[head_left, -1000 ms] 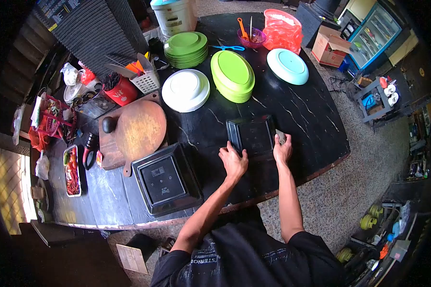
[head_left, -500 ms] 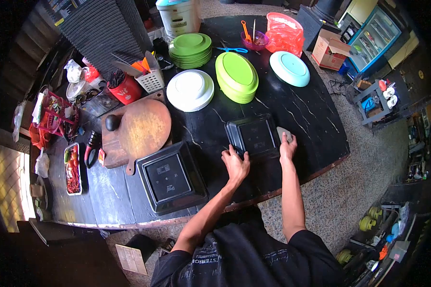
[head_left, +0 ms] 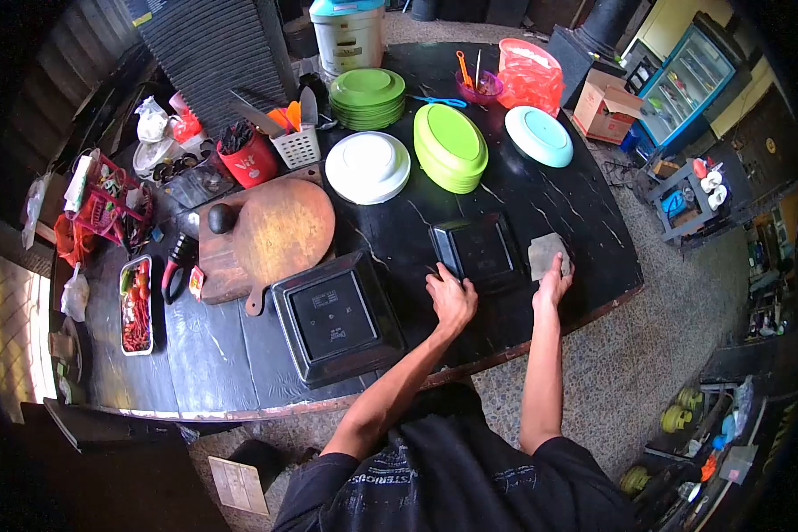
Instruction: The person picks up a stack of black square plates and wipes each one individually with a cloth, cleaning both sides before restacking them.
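Note:
A small black plastic tray [head_left: 479,247] lies on the dark table in front of me. My left hand [head_left: 453,300] grips its near left corner, fingers bent at the edge and thumb close by. To the right of the tray, my right hand [head_left: 553,285] pinches a grey cloth [head_left: 547,254], which hangs a little apart from the tray's right side. A larger black square container [head_left: 332,317] rests bottom up to the left of my left forearm.
Green oval plates [head_left: 450,146], white plates [head_left: 368,167], round green plates [head_left: 367,97] and a pale blue oval plate [head_left: 539,136] stand behind the tray. A wooden board [head_left: 279,232] and a tray of chilies [head_left: 136,306] lie left. The table's front edge [head_left: 541,321] is near me.
My right hand has moved the cloth slightly away from the tray's right edge, and more of the cloth shows. My left hand stays at the tray corner. The camera view has shifted a little.

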`<move>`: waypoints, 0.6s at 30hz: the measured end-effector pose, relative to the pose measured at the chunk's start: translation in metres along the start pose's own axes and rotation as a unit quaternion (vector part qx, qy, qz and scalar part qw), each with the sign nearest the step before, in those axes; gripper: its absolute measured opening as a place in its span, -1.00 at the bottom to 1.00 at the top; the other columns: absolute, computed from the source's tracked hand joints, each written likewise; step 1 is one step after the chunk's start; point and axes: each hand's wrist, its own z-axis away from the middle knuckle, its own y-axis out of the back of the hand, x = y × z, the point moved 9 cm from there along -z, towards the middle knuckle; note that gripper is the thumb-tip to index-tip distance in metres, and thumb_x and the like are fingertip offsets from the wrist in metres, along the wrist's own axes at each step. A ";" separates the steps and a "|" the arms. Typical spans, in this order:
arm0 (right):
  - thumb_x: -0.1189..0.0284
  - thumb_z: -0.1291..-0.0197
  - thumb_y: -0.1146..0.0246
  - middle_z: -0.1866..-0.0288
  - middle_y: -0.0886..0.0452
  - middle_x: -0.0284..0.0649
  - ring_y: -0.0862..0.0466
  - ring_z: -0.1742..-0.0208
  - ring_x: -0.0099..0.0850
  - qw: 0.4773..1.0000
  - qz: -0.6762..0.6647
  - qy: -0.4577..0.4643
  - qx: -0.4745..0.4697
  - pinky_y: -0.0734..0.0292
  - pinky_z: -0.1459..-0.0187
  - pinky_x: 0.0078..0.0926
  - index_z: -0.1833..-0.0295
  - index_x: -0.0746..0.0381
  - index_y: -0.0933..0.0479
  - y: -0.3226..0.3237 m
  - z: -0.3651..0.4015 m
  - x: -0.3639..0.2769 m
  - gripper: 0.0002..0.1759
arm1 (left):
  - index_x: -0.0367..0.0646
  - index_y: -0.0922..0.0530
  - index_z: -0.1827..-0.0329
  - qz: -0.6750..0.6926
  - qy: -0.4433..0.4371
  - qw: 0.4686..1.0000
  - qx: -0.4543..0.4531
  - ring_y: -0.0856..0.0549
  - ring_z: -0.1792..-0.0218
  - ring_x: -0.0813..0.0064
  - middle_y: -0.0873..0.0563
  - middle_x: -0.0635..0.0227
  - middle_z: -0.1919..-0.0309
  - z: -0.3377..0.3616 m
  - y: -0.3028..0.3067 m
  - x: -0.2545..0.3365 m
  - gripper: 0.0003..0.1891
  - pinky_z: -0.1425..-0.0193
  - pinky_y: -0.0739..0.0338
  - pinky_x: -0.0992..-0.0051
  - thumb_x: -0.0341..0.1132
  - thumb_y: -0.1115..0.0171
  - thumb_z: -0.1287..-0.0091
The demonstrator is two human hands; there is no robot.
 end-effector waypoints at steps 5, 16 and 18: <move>0.16 -0.30 -0.45 -0.38 -0.57 -0.17 -0.59 -0.36 -0.27 0.964 -0.180 -0.129 -0.145 -0.48 -0.35 -0.26 -0.42 0.16 -0.45 -0.019 0.077 -0.011 -0.35 | -0.29 -0.42 -0.36 0.106 -0.138 0.985 -0.004 -0.54 -0.16 -0.04 -0.50 -0.06 -0.10 0.042 0.067 0.057 -0.45 -0.15 -0.56 0.06 -0.23 -0.30 -0.37; 0.44 -0.35 -0.39 -0.10 -0.73 -0.30 -0.70 -0.08 -0.51 0.896 -0.130 -0.101 -0.412 -0.58 -0.17 -0.46 -0.19 0.26 -0.64 -0.097 0.260 -0.012 -0.67 | -0.25 -0.58 -0.13 -0.032 -0.092 0.940 0.328 -0.60 0.07 0.24 -0.60 0.14 0.08 0.060 0.338 -0.049 -0.63 -0.10 -0.51 0.26 -0.38 -0.40 -0.28; 0.36 -0.40 -0.38 -0.09 -0.71 -0.32 -0.64 -0.10 -0.53 0.905 -0.119 -0.068 -0.403 -0.51 -0.19 -0.49 -0.19 0.25 -0.63 -0.106 0.274 0.005 -0.67 | -0.27 -0.48 -0.32 -0.121 -0.024 0.932 0.341 -0.58 0.14 0.24 -0.53 0.08 0.00 0.054 0.348 -0.101 -0.44 -0.04 -0.53 0.26 -0.24 -0.41 -0.30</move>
